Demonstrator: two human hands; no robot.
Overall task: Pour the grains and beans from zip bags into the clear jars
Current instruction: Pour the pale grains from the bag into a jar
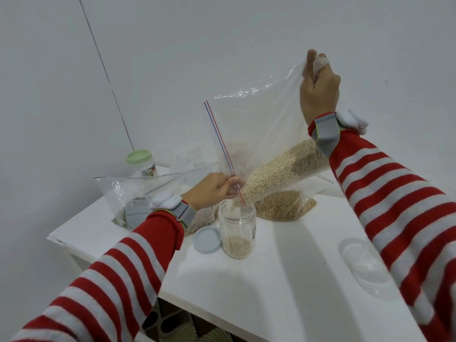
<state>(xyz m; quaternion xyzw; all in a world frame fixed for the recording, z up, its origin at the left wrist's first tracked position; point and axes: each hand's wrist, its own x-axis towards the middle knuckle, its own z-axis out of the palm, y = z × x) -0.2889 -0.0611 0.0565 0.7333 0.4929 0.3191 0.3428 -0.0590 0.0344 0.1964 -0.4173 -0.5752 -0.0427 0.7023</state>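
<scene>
While the right hand [318, 87] pinched a gathered bottom corner of the clear plastic zip bag [259, 124] high, so that its pale round grains [283, 169] slid toward the mouth, the left hand [217, 190] gripped the red-and-blue zip edge, squeezing it into a narrow spout just above the open clear cylindrical jar [237, 228]. That jar stood upright on the white tabletop [283, 280], filled only near its bottom, its round pale-blue lid [206, 239] lying just beside it, out of the pour's way. Behind it, a second clear bag of tan beans [283, 206] lay flat, apparently awaiting its turn.
</scene>
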